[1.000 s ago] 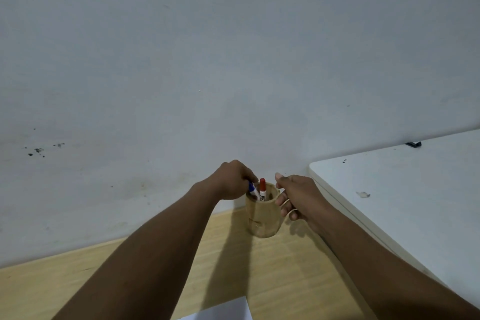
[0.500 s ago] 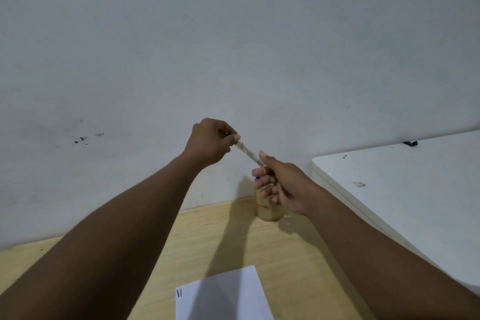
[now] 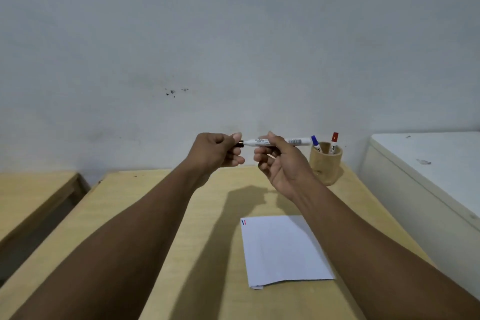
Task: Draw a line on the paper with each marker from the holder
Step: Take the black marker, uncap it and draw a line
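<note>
fingers of the left hand [image 3: 217, 149] pinch the black cap [image 3: 240, 143] of a white-barrelled marker [image 3: 278, 142], the right hand [image 3: 279, 161] clamping its barrel above the desk. the white paper [image 3: 283, 249] carries a blue and a red stroke (two done, judging by those); blue-capped marker [image 3: 315, 142] and red-capped marker [image 3: 333, 141] stand in the round wooden holder [image 3: 326, 162], so black's line remains.

Both forearms [image 3: 145, 236] are bare to the frame's edge; no sleeves, apparently nothing worn on either wrist

— How is the white marker [image 3: 259, 142] held?
— Level, above the desk, its black cap [image 3: 240, 143] pointing to 9 o'clock.
— And the rest?
— The blue marker [image 3: 315, 143] and red marker [image 3: 333, 142] are stood in the wooden holder [image 3: 325, 162], at 3 o'clock; the paper [image 3: 283, 248], marked with short blue and red lines, is laid at 6 o'clock.
</note>
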The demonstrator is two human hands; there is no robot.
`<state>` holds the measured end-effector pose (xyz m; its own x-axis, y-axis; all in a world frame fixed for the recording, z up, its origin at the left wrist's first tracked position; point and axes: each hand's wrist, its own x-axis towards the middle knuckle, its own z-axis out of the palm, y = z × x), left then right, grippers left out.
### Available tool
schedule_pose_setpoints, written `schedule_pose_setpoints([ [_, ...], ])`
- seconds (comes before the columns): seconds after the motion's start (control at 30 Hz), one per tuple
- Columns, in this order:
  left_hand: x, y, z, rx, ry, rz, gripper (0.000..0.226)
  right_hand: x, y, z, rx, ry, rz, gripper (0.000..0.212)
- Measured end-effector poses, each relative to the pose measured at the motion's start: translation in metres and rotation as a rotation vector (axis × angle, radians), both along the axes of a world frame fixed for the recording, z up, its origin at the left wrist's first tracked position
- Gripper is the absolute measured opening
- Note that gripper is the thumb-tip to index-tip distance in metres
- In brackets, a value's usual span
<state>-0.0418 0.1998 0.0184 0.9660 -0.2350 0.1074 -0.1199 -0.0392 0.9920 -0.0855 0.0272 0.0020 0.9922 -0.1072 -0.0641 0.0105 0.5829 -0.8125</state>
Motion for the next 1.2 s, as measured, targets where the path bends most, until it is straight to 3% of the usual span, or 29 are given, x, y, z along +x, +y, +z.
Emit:
schedule_pose_setpoints([
  [0.07, 0.002, 0.021, -0.023, 0.071, 0.008, 0.073, 0.036, -0.002, -0.005, -0.009, -0.004, 0.012, -0.039, 0.017],
  [0.2, -0.001, 0.051, -0.072, 0.662, -0.113, 0.019, 0.022, -0.01, -0.021, -0.036, -0.217, 0.104, -0.051, 0.017],
  [0.33, -0.01, 0.039, -0.106, 0.9, -0.156, -0.114, 0.019, -0.019, -0.015, -0.075, -0.418, 0.145, -0.011, 0.013],
  [0.47, -0.013, 0.03, -0.125, 0.921, -0.165, -0.075, 0.019, -0.024, -0.005, -0.102, -0.557, 0.119, -0.038, 0.022],
  [0.77, -0.011, 0.024, -0.123, 0.965, -0.071, -0.181, 0.075, -0.022, 0.002, -0.119, -0.658, 0.1, -0.113, 0.015],
  [1.2, -0.008, 0.019, -0.12, 0.975, -0.001, -0.211, 0.079, -0.023, 0.003, -0.128, -0.808, 0.067, -0.07, 0.02],
])
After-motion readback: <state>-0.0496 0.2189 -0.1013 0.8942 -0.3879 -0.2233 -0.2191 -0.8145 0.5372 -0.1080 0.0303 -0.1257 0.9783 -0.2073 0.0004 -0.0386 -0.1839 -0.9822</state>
